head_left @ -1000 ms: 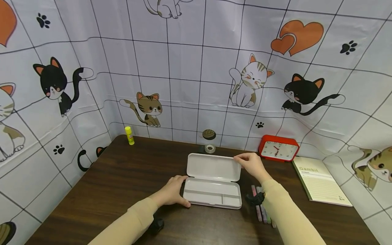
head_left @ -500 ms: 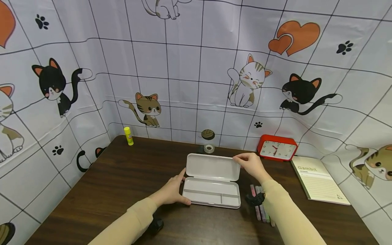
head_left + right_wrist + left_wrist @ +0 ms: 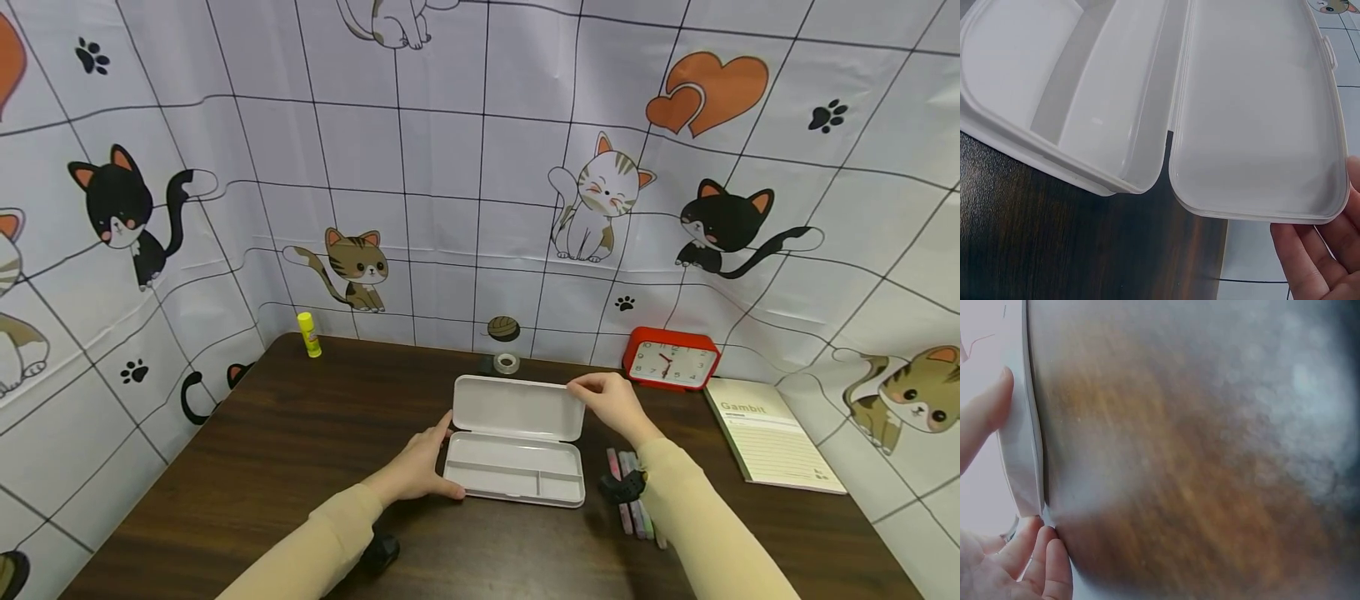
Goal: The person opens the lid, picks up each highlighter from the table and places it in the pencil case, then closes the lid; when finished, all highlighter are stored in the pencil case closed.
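A white plastic pencil case [image 3: 504,492] lies on the table with its hinged lid [image 3: 517,408] raised toward the back. Its tray has a long compartment and shorter ones in front, all bare inside. My left hand [image 3: 416,468] holds the case's left end, thumb at the front corner and fingers behind. In the left wrist view the thumb [image 3: 988,406] lies against the side wall. Up at the lid's far right corner, my right hand [image 3: 617,406] pinches the edge between thumb and fingers; the right wrist view shows fingers [image 3: 1300,265] behind the lid.
Several pastel pens [image 3: 630,508] lie right of the case, partly under the right forearm. A tape roll [image 3: 506,363] stands behind the lid. A red clock [image 3: 670,358] and notepad [image 3: 774,437] are at the back right, a yellow glue stick [image 3: 309,335] at the back left.
My left index finger has stretched up along the left side toward the lid. The right hand keeps its pinch and the lid stays raised. The head view has shifted slightly.
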Available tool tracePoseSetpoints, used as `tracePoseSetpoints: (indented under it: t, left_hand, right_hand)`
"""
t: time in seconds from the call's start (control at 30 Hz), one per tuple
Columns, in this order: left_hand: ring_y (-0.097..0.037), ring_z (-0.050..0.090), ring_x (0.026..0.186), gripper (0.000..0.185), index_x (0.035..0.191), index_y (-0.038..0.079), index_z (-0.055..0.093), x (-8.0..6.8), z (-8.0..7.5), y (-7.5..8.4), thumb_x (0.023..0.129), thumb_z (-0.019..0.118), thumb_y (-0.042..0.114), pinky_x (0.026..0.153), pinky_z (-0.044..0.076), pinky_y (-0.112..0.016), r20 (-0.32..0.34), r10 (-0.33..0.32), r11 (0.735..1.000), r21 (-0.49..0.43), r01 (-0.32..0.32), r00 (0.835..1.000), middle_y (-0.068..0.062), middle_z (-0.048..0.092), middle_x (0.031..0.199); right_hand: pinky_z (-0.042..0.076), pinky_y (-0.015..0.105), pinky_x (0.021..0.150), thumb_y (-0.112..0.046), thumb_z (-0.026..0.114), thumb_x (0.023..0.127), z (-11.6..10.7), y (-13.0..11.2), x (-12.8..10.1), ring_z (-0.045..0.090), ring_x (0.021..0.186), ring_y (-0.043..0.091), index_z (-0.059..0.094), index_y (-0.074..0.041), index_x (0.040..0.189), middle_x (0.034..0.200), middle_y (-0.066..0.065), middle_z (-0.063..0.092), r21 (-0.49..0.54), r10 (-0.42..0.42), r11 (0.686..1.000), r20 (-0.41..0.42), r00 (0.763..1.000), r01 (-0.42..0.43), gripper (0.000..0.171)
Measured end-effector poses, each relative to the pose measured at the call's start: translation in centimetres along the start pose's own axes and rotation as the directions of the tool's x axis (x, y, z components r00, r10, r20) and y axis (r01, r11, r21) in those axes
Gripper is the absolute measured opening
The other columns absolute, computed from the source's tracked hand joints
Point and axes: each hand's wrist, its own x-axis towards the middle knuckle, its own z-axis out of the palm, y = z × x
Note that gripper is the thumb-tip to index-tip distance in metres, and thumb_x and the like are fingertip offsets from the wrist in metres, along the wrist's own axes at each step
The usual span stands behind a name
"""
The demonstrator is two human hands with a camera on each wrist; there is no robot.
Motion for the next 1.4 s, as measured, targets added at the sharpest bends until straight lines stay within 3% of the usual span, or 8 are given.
tracePoseSetpoints:
  t: [0.27, 0.6, 0.77, 1.03, 1.4]
  left_hand:
    - [-0.040, 0.038, 0.126, 0.121, 0.151, 0.000, 0.014, 0.2, 0.2, 0.0, 0.063, 0.089, 0.035, 0.102, 0.033, -0.055, -0.004, 0.002, 1.000, -0.010, -0.002, 1.000, -0.015, 0.045, 0.141]
    - [-0.039, 0.038, 0.127, 0.121, 0.151, 0.001, 0.015, 0.3, 0.3, 0.0, 0.062, 0.089, 0.035, 0.102, 0.033, -0.055, -0.009, 0.002, 1.000, -0.013, -0.002, 1.000, -0.014, 0.047, 0.140]
    - [-0.039, 0.038, 0.128, 0.121, 0.151, 0.001, 0.015, 0.3, 0.4, -0.1, 0.062, 0.089, 0.036, 0.103, 0.032, -0.055, -0.012, -0.009, 1.000, -0.010, 0.009, 1.000, -0.014, 0.047, 0.140]
    - [-0.039, 0.038, 0.127, 0.121, 0.152, 0.004, 0.014, 0.1, 0.2, 0.1, 0.062, 0.089, 0.035, 0.102, 0.034, -0.055, -0.011, -0.033, 0.999, -0.014, 0.032, 0.999, -0.014, 0.046, 0.140]
    - [-0.038, 0.040, 0.126, 0.122, 0.152, 0.004, 0.015, 0.2, 0.2, 0.0, 0.062, 0.089, 0.036, 0.101, 0.034, -0.055, -0.013, -0.029, 1.000, -0.009, 0.029, 1.000, -0.013, 0.047, 0.139]
  right_hand:
    - [0.052, 0.038, 0.077, -0.028, 0.063, 0.092, -0.8, 0.1, -0.5, 0.064, 0.094, 0.024, 0.073, -0.007, 0.106, 0.105, 0.010, 0.070, -0.004, -0.025, 1.000, -0.016, 1.000, 0.025, 0.026]
    - [0.051, 0.034, 0.070, -0.023, 0.066, 0.090, -3.8, 0.6, -3.0, 0.066, 0.088, 0.025, 0.072, -0.007, 0.104, 0.098, 0.011, 0.071, -0.068, -0.017, 0.998, -0.075, 0.997, 0.012, 0.022]
    - [0.050, 0.033, 0.066, -0.023, 0.067, 0.089, -5.3, 1.6, -4.7, 0.066, 0.081, 0.021, 0.072, -0.006, 0.105, 0.093, 0.010, 0.072, -0.096, 0.017, 0.995, -0.090, 0.996, -0.026, 0.024]
    - [0.052, 0.034, 0.066, -0.026, 0.065, 0.091, -7.0, 4.2, -7.9, 0.067, 0.079, 0.021, 0.069, -0.001, 0.110, 0.091, 0.011, 0.072, -0.110, 0.096, 0.989, -0.044, 0.994, -0.101, 0.032]
    - [0.050, 0.029, 0.058, -0.019, 0.067, 0.088, -7.6, 7.3, -11.6, 0.064, 0.068, 0.017, 0.069, 0.004, 0.104, 0.085, 0.010, 0.072, -0.152, 0.185, 0.971, -0.003, 0.983, -0.183, 0.028]
